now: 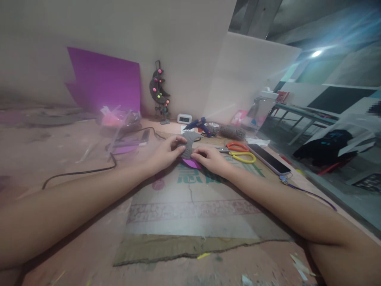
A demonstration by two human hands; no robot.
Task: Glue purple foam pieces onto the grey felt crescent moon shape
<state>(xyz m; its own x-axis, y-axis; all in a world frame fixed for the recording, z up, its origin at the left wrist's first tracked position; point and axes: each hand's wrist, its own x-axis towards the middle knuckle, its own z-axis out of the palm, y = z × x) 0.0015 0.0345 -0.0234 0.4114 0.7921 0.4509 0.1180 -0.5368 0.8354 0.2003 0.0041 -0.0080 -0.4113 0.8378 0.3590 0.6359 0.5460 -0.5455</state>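
Between my two hands is a grey crescent moon piece (188, 146), wrapped in what looks like cord. My left hand (173, 150) pinches its left edge between thumb and fingers. On the lower right edge, the thumb and index finger of my right hand (208, 158) close on the same crescent. A piece of purple paper (192, 163) shows just beneath it. Below lies a printed cardboard sheet (190, 218). Close to my right hand are scissors (238, 152) with one orange and one yellow handle. A blue glue gun (199, 126) rests just beyond the crescent.
A decorated moon hanging (158, 89) and purple card (110, 85) lean at the back wall. A small digital clock (184, 118) and grey yarn (232, 132) stand behind. A phone (269, 159) lies right; a black cable (80, 172) crosses the left. Plastic bags (120, 121) sit back left.
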